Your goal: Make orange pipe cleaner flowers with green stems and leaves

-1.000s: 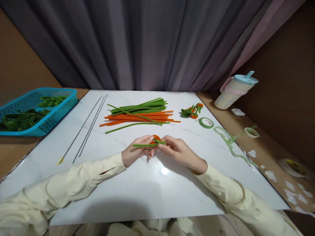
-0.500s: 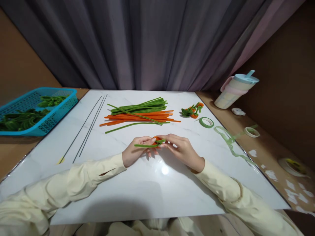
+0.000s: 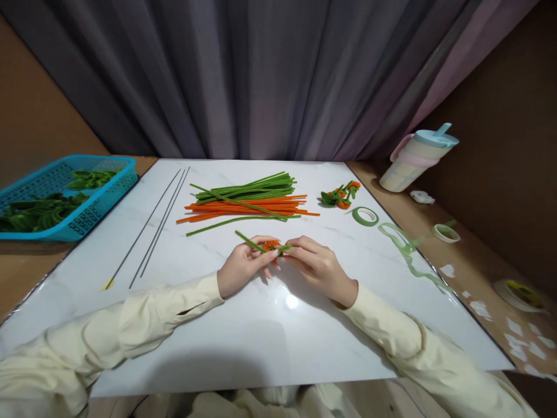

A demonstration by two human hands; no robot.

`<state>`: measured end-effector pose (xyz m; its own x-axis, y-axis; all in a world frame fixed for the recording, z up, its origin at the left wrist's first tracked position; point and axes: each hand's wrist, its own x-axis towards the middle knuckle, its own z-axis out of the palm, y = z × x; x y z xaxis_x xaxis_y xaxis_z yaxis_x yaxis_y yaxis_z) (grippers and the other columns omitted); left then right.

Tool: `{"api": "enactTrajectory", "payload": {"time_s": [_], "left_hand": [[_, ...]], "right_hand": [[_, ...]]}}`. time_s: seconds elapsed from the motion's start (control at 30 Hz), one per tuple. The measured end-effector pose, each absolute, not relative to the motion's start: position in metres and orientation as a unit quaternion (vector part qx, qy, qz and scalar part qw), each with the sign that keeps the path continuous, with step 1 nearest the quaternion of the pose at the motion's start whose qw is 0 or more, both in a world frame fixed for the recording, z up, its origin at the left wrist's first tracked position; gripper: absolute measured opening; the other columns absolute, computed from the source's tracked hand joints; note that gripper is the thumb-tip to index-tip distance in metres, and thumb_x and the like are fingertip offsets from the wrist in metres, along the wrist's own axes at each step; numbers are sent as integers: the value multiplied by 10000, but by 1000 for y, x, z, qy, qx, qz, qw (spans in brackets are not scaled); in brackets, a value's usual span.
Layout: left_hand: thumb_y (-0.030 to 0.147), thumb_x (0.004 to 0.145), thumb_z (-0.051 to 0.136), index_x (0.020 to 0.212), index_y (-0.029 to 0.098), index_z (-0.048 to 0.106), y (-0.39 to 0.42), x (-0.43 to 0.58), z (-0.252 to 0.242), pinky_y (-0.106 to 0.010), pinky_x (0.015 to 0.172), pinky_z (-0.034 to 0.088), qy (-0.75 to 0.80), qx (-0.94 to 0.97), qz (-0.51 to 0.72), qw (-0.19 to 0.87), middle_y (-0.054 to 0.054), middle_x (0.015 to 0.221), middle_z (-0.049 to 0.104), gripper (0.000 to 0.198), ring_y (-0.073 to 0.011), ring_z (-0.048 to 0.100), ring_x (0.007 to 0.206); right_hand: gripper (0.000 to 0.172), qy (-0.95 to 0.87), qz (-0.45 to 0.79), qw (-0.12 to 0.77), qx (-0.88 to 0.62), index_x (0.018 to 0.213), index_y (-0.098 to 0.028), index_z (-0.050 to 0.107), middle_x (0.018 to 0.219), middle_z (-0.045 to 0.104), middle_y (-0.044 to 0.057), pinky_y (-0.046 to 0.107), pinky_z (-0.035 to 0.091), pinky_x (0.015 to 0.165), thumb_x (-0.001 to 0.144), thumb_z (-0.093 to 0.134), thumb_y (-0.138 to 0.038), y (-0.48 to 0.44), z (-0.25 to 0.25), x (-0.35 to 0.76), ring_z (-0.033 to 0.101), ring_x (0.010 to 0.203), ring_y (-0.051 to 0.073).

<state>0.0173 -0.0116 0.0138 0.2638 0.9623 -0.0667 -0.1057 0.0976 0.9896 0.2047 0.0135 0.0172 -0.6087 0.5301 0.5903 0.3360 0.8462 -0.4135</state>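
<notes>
Head view. We find both hands meeting over the near middle of the white marble-patterned board (image 3: 278,348). Between them sits a small orange fuzzy pipe-cleaner coil (image 3: 271,244) with a thin green fuzzy pipe-cleaner stem (image 3: 249,241) crossing it.

The left hand (image 3: 242,266) pinches the stem between thumb and fingertips; its other fingers curl under. The right hand (image 3: 317,264) pinches the stem's short right end just beside the coil, fingers pressed together.

We note the stem's long axis runs from the coil up and to the left, away from us; its free end points toward the loose bundle of orange and green pipe cleaners (image 3: 246,203). That free length lies above the left hand, so the left hand is the nearer. The coil touches the fingertips of both hands.

Well apart: three thin dark wires (image 3: 156,223) to the left, a green tape roll (image 3: 364,216) to the right.
</notes>
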Motion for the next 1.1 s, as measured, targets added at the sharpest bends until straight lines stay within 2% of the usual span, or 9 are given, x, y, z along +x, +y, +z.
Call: {"api": "enactTrajectory", "payload": {"time_s": [0.2, 0.4, 0.5, 0.6, 0.67, 0.77, 0.9, 1.03, 1.1], "left_hand": [[325, 710, 679, 967, 109, 560, -13, 19, 8, -257, 485, 535, 430, 536, 428, 587, -25, 695, 633, 356, -132, 611, 533], [300, 759, 620, 920, 146, 629, -16, 18, 8, -247, 506, 498, 432, 613, 408, 521, 21, 552, 581, 223, -121, 563, 461], [251, 776, 593, 777, 170, 635, -16, 15, 8, -247, 555, 477, 423, 656, 394, 485, 27, 523, 573, 91, -126, 561, 487], [201, 770, 578, 570, 176, 569, -16, 13, 8, -246, 592, 467, 423, 674, 393, 461, 20, 523, 584, 202, -132, 574, 526], [198, 762, 586, 519, 173, 548, -15, 14, 7, -252, 596, 470, 432, 664, 401, 461, 17, 507, 585, 248, -135, 575, 520], [260, 754, 621, 704, 161, 630, -15, 16, 6, -259, 535, 484, 438, 608, 419, 513, 26, 496, 577, 111, -133, 566, 469], [323, 720, 674, 938, 129, 620, -15, 18, 5, -257, 476, 513, 420, 537, 444, 581, 14, 565, 584, 297, -123, 564, 469], [326, 729, 670, 948, 112, 610, -16, 19, 7, -249, 510, 528, 413, 535, 452, 582, 0, 603, 597, 312, -114, 578, 500], [337, 741, 656, 982, 114, 599, -16, 19, 8, -257, 536, 539, 408, 535, 457, 581, -12, 652, 616, 334, -116, 591, 525]], "right_hand": [[137, -873, 207, 363, -252, 960, -183, 601, 744, 619, 45, 254, 445, 597, 901, 479, -198, 11, 36, 205, 536, 650, 137], [206, -926, 163, 280, -192, 861, -169, 567, 709, 612, 54, 254, 409, 589, 896, 378, -95, 9, 46, 198, 521, 662, 153], [226, -959, 110, 196, -171, 801, -152, 576, 685, 600, 61, 252, 366, 535, 817, 394, -19, 9, 55, 186, 513, 630, 158], [187, -968, 110, 127, -186, 776, -149, 583, 708, 611, 68, 245, 356, 522, 771, 452, -16, 10, 67, 175, 531, 631, 155], [155, -953, 186, 128, -205, 819, -156, 573, 725, 629, 52, 230, 397, 558, 802, 470, -41, 13, 74, 173, 564, 650, 141], [90, -885, 342, 201, -244, 924, -176, 550, 773, 647, 24, 214, 466, 610, 860, 495, -145, 19, 79, 184, 601, 661, 111], [166, -778, 444, 302, -326, 873, -156, 555, 773, 598, 34, 221, 498, 516, 864, 522, -318, 25, 73, 209, 587, 605, 112], [232, -773, 471, 189, -382, 759, -152, 567, 621, 539, -14, 222, 474, 486, 845, 540, -366, 21, 60, 216, 515, 478, 83], [230, -762, 490, 175, -385, 761, -158, 558, 639, 534, -16, 221, 470, 459, 834, 544, -375, 17, 55, 211, 510, 482, 85]]}}
